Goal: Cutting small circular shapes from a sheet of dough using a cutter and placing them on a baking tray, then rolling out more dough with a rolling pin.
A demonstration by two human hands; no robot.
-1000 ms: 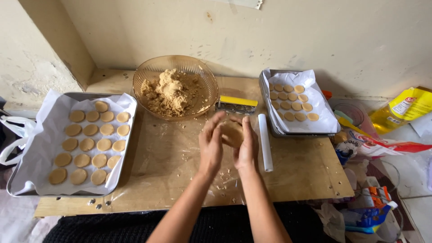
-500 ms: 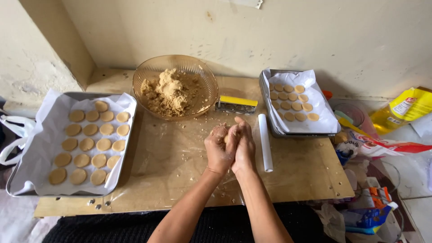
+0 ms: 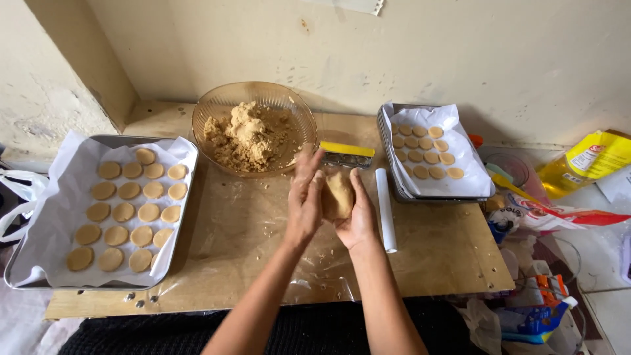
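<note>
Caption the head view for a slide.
Left hand and right hand press a tan dough lump over the plastic-covered wooden board.

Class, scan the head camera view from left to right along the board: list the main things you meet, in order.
Large tray of dough rounds → glass bowl of dough → left hand → dough lump → right hand → white roll → smaller tray of rounds → yellow packet.
</note>
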